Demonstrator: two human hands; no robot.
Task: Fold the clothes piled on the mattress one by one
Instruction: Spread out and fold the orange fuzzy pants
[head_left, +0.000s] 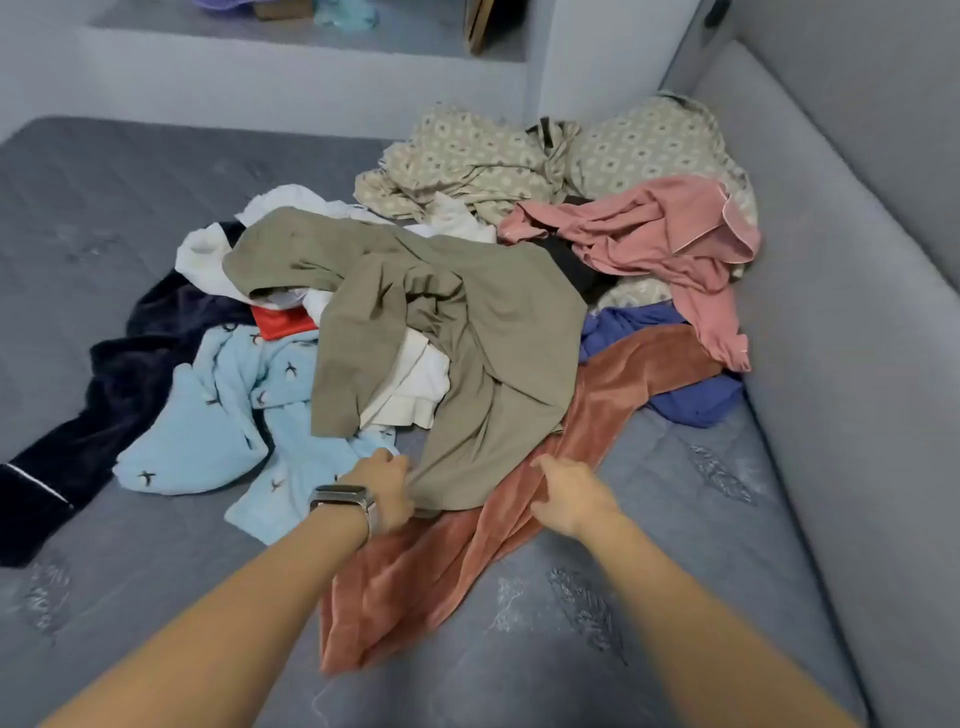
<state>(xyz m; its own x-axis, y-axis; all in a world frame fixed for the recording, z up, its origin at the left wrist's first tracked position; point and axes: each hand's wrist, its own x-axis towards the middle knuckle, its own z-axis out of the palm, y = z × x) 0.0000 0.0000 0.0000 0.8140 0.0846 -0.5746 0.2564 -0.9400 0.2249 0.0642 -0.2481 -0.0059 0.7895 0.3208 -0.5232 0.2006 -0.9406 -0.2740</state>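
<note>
A pile of clothes lies on the grey mattress (675, 571). On top sprawls an olive-green garment (493, 332), its lower hem near me. My left hand (387, 491), with a watch on the wrist, grips that hem at its left corner. My right hand (569, 493) pinches the rust-coloured velvet garment (415, 577), which runs from under the olive one toward me. Around them lie a light blue fleece piece (218, 415), a dark navy garment (104, 395), white items (415, 384), a pink top (675, 234) and a blue piece (685, 405).
A beige patterned sheet and pillow (639, 145) sit at the back of the pile. A grey padded wall (852, 312) borders the mattress on the right. Bare mattress shows at the left (104, 197) and in front. A raised ledge (260, 67) lies beyond the bed.
</note>
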